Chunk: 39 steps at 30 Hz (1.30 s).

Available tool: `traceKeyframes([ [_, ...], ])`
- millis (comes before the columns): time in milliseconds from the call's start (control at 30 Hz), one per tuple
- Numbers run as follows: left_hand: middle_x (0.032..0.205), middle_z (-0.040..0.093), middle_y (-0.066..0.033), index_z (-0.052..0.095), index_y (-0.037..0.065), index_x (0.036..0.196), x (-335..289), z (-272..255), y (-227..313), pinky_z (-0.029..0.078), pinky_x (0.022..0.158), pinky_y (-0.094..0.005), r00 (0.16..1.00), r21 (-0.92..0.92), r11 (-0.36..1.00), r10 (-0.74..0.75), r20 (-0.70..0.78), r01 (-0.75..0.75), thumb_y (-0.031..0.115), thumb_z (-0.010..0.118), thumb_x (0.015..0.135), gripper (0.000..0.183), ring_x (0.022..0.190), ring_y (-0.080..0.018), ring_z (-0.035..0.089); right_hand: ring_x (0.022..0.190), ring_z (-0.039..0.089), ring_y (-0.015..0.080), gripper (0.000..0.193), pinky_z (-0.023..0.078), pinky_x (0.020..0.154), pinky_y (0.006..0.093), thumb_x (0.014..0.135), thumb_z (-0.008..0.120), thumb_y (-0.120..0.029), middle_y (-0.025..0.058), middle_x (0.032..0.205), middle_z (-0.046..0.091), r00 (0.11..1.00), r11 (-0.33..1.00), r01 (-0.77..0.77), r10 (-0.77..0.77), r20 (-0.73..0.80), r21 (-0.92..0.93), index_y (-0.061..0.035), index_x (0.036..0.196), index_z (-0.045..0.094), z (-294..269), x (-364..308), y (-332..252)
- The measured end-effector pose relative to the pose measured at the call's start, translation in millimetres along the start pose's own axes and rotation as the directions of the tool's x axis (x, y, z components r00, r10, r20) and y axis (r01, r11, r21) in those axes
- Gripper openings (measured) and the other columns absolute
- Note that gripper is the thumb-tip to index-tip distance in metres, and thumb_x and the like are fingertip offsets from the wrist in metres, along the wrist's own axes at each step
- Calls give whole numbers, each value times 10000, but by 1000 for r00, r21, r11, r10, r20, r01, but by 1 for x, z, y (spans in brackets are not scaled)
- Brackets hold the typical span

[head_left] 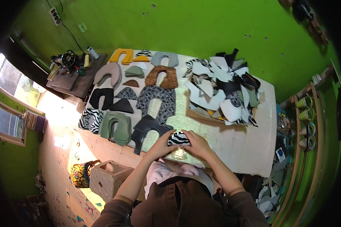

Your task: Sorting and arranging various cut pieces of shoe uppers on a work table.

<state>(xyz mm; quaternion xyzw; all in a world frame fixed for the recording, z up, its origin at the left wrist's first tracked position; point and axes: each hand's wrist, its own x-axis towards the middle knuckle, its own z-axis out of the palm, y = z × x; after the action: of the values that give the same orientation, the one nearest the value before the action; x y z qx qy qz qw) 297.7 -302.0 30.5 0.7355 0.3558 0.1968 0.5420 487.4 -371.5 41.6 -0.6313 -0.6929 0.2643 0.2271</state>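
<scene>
Both my hands hold a small zebra-striped piece (179, 139), rounded along its far side, just over the near edge of the table (223, 149). My left hand (162, 146) grips its left end and my right hand (196, 144) its right end, thumbs on the near side. Close to my left hand lies a dark grey U-shaped piece (142, 130). Beyond it are a grey-and-black patterned U-shaped stack (144, 99), a green U-shaped stack (121, 128), a brown textured U-shaped piece (151, 78) and a black half-moon piece (121, 106).
A box (204, 116) heaped with black, white and grey offcuts (225, 89) stands on the table's right half. At the far left a sewing machine (67, 59) sits on a wooden stand. Below left is a wooden stool (108, 178). Shoes (306, 115) hang on a right-hand rack.
</scene>
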Motion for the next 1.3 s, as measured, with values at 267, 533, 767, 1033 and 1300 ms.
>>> traceKeyframes([
  [267,1041,550,-170,462,1,1206,11,-125,3,452,798,-380,988,538,835,153,-29,-114,199,656,750,534,944,-340,543,869,568,296,695,475,722,349,715,715,-252,125,1005,531,995,995,94,-93,-37,34,-86,1301,380,34,110,-55],
  [533,1038,556,-202,451,-47,1196,50,-230,-46,446,805,-383,957,537,816,286,-57,-212,173,657,759,531,950,-353,542,891,542,321,551,456,745,360,733,674,-148,148,993,527,984,986,144,-132,-119,90,-30,1224,452,58,209,-84],
  [767,1132,507,-195,449,-13,1184,133,-291,-59,410,894,-382,910,423,828,414,-16,-369,86,654,753,488,1059,-355,494,962,537,343,513,443,814,353,740,654,-75,180,1057,526,959,994,35,-4,-283,104,10,1207,460,49,285,-84],
  [1033,1103,517,-188,453,-1,1168,257,-338,-60,439,843,-387,897,425,827,435,-72,-367,68,612,775,430,1023,-359,516,1025,521,329,509,426,869,325,749,646,-81,170,1131,501,916,994,24,23,-402,111,12,1219,473,10,395,-50],
  [1300,1052,557,-187,488,17,1142,357,-356,-98,463,798,-405,907,498,800,416,-61,-334,101,631,754,422,954,-356,547,964,542,349,359,454,828,368,790,575,-35,183,1069,539,882,999,-36,40,-470,16,16,1143,529,9,476,-1],
])
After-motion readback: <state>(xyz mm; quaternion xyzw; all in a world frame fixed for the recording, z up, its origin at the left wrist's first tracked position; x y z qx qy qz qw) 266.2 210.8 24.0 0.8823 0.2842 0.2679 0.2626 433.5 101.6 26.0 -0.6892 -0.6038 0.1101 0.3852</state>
